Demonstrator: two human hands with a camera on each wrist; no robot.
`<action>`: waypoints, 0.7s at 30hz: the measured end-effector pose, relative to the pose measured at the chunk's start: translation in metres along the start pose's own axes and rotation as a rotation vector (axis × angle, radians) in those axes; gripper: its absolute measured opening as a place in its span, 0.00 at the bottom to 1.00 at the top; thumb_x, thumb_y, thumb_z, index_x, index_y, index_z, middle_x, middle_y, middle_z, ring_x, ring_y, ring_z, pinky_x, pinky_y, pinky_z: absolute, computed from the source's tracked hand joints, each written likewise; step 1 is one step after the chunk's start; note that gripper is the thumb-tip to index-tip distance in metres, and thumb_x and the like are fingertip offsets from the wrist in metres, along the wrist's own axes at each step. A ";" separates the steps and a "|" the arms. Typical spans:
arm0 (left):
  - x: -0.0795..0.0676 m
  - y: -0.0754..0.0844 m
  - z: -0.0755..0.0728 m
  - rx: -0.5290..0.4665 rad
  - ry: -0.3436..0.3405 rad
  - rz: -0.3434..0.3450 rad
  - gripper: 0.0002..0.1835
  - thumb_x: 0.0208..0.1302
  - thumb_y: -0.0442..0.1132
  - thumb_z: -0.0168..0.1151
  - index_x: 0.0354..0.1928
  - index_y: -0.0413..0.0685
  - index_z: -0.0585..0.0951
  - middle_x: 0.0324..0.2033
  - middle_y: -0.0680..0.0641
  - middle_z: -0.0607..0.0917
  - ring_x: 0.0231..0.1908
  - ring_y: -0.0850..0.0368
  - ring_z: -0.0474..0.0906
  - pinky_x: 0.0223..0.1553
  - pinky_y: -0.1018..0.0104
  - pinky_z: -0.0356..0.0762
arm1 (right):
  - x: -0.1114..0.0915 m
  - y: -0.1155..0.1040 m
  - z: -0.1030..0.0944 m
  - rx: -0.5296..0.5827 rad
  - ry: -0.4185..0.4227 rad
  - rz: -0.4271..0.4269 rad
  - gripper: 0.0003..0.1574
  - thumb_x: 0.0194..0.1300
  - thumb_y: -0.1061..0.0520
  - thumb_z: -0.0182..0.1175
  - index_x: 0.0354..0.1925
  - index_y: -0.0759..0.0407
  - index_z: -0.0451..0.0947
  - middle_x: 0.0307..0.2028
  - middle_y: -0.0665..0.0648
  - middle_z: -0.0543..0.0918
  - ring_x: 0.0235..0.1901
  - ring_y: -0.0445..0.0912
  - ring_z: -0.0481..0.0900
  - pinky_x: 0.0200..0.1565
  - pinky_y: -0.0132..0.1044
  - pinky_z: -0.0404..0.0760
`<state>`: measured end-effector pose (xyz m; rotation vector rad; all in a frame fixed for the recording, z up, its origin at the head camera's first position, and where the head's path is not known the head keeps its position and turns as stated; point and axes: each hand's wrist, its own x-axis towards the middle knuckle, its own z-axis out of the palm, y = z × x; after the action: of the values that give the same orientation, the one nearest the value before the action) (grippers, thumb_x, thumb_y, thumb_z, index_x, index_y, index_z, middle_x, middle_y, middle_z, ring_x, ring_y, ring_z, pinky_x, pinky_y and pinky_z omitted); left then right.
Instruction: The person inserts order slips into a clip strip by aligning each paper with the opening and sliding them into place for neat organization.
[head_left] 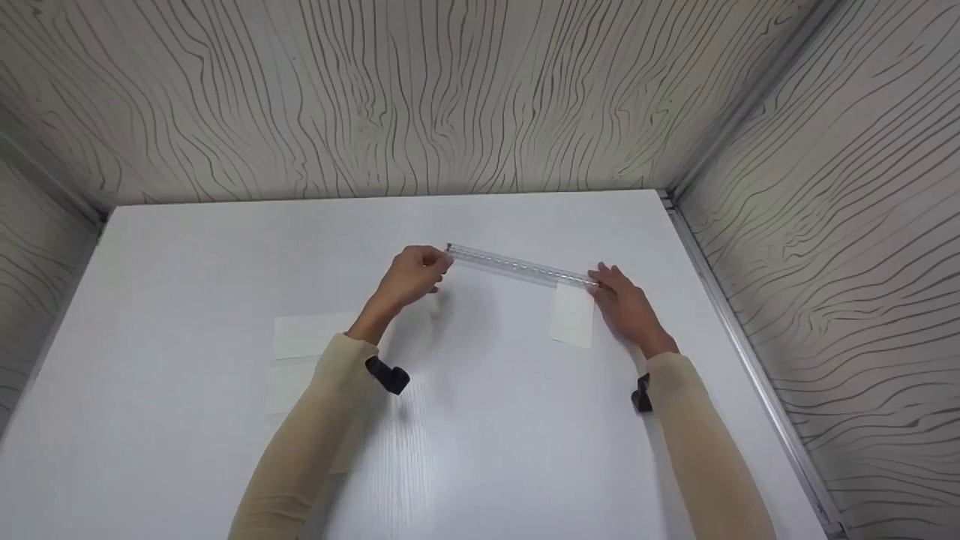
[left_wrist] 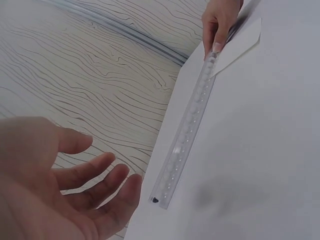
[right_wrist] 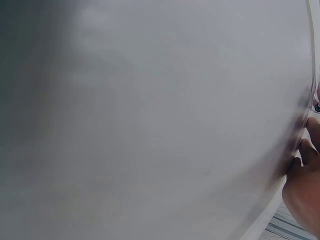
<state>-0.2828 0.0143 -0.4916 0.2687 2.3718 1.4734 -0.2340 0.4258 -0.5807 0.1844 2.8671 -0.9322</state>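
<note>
A long, narrow clear plastic strip (head_left: pixel 517 265) with a row of small round beads inside slants across the far part of the white table. My right hand (head_left: pixel 626 304) grips its right end between thumb and fingers, as the left wrist view also shows. At the strip's other end, which has a small dark spot, is my left hand (head_left: pixel 412 276). In the left wrist view the left hand's fingers (left_wrist: pixel 131 192) are loosely bent, with a gap between them and the strip. Under the strip's right end lies a white paper card (head_left: pixel 573 315).
More white cards (head_left: pixel 296 337) lie at the left of the white table (head_left: pixel 480 450), partly hidden by my left forearm. Wood-patterned panels (head_left: pixel 450 97) stand behind and at both sides, with a metal rail (head_left: pixel 739 345) along the right edge.
</note>
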 end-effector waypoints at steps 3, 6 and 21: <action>-0.006 -0.005 -0.006 0.049 0.016 0.022 0.21 0.80 0.47 0.55 0.60 0.38 0.83 0.52 0.35 0.86 0.53 0.41 0.85 0.50 0.59 0.87 | -0.001 0.000 0.000 -0.004 -0.002 0.004 0.35 0.82 0.35 0.46 0.80 0.40 0.63 0.85 0.47 0.53 0.86 0.53 0.41 0.83 0.61 0.42; -0.012 -0.009 -0.011 0.082 0.030 0.034 0.21 0.80 0.46 0.55 0.61 0.37 0.82 0.52 0.34 0.86 0.52 0.38 0.86 0.49 0.58 0.86 | -0.003 0.000 -0.001 -0.001 -0.009 0.004 0.36 0.82 0.34 0.46 0.80 0.41 0.62 0.85 0.47 0.52 0.86 0.54 0.41 0.82 0.63 0.42; -0.038 -0.029 -0.042 0.199 0.080 0.014 0.23 0.80 0.50 0.55 0.60 0.38 0.84 0.60 0.37 0.86 0.58 0.42 0.84 0.59 0.47 0.81 | 0.001 0.004 -0.001 -0.023 0.000 -0.016 0.37 0.82 0.34 0.45 0.80 0.43 0.63 0.85 0.49 0.53 0.86 0.54 0.42 0.82 0.61 0.44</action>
<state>-0.2624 -0.0458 -0.4934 0.2796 2.5896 1.2777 -0.2341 0.4294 -0.5820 0.1596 2.8818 -0.9018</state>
